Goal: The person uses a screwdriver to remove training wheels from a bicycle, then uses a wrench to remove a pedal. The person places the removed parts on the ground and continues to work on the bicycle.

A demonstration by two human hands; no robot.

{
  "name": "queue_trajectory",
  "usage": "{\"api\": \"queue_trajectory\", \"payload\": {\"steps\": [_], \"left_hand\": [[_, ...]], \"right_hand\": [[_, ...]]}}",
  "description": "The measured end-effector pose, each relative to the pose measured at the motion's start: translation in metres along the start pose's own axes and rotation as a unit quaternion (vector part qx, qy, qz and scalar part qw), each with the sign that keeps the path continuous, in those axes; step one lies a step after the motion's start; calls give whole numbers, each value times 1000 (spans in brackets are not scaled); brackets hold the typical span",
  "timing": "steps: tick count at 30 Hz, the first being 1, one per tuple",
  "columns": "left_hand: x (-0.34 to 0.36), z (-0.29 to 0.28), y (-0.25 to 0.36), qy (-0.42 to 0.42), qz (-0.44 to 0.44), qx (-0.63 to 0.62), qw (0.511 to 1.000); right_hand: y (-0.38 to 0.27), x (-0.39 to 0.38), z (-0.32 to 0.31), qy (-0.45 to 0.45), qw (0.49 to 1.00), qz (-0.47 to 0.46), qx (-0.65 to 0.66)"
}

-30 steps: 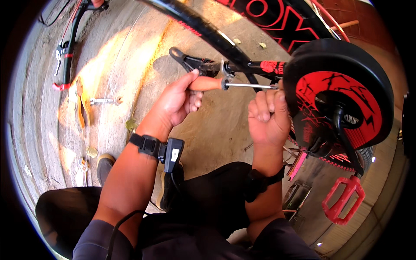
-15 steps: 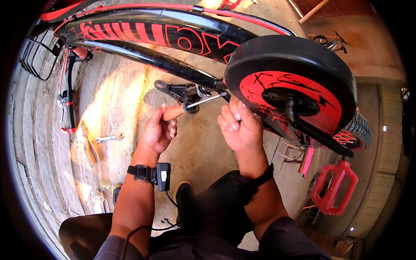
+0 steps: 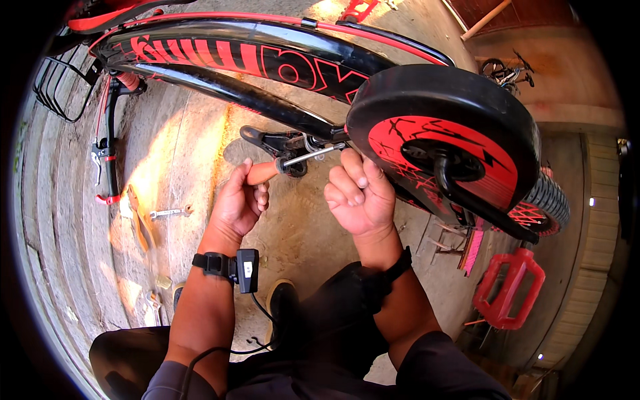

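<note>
My left hand (image 3: 237, 203) is closed around the orange handle of a screwdriver (image 3: 265, 173). Its metal shaft points right, and the tip reaches the underside of the bicycle frame (image 3: 247, 100) beside the black and red round chain cover (image 3: 373, 100). My right hand (image 3: 362, 197) is just right of the tip, below the cover's left edge, its fingers curled with thumb against forefinger. Whatever it may pinch is hidden or too small to tell. From the cover's centre a black crank arm (image 3: 490, 215) runs to a red pedal (image 3: 510, 290).
On the floor to the left lie orange-handled pliers (image 3: 139, 223) and an open-ended wrench (image 3: 172, 213). A handlebar (image 3: 109, 160) and black wire basket (image 3: 47, 93) are at far left. Right of my right hand stands a stool with a pink part (image 3: 473, 250); another bicycle (image 3: 507, 72) is farther off.
My right hand has drawn slightly left and down, away from the chain cover. My left hand has shifted slightly left with the screwdriver. The bicycle sits slightly differently in view.
</note>
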State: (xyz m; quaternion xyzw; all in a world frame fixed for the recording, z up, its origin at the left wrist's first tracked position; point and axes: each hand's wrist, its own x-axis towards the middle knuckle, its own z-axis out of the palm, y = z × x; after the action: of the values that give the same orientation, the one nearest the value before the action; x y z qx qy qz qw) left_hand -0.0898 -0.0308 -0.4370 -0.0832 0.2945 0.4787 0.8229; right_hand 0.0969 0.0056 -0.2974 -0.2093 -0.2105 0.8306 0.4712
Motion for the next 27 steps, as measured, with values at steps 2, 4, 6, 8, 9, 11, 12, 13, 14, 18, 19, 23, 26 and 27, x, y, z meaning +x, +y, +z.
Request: {"api": "queue_trajectory", "payload": {"steps": [2, 4, 6, 8, 9, 11, 12, 13, 14, 18, 19, 23, 26, 27], "left_hand": [[0, 1, 1, -2, 1, -4, 1000], [0, 2, 1, 3, 5, 2, 1000], [1, 3, 0, 12, 11, 15, 1000], [0, 3, 1, 12, 9, 18, 1000], [0, 4, 1, 12, 7, 18, 1000], [0, 2, 1, 10, 8, 18, 1000], [0, 2, 1, 9, 8, 17, 1000], [1, 2, 1, 12, 8, 17, 1000], [1, 3, 1, 14, 8, 17, 1000], [2, 2, -1, 12, 7, 11, 1000], [2, 2, -2, 7, 9, 11, 1000], [3, 3, -2, -1, 12, 12, 1000], [1, 4, -2, 3, 14, 14, 1000], [1, 5, -2, 2, 14, 14, 1000]], "right_hand": [[1, 1, 0, -26, 1000, 4, 6], [2, 1, -4, -36, 999, 4, 16], [3, 0, -7, -28, 999, 1, 27], [3, 0, -9, -17, 999, 11, 38], [3, 0, -9, -12, 999, 16, 43], [1, 1, -5, -1, 999, 11, 46], [0, 1, -3, 5, 999, 9, 47], [0, 2, -3, -1, 999, 7, 51], [0, 2, -2, -7, 998, 5, 55], [1, 4, -1, -34, 997, -2, 71], [1, 3, -1, -35, 997, -3, 70], [-3, 4, 0, -44, 996, 19, 78], [-1, 7, 1, -37, 992, 32, 113], [-1, 7, 2, -30, 991, 31, 126]]}}
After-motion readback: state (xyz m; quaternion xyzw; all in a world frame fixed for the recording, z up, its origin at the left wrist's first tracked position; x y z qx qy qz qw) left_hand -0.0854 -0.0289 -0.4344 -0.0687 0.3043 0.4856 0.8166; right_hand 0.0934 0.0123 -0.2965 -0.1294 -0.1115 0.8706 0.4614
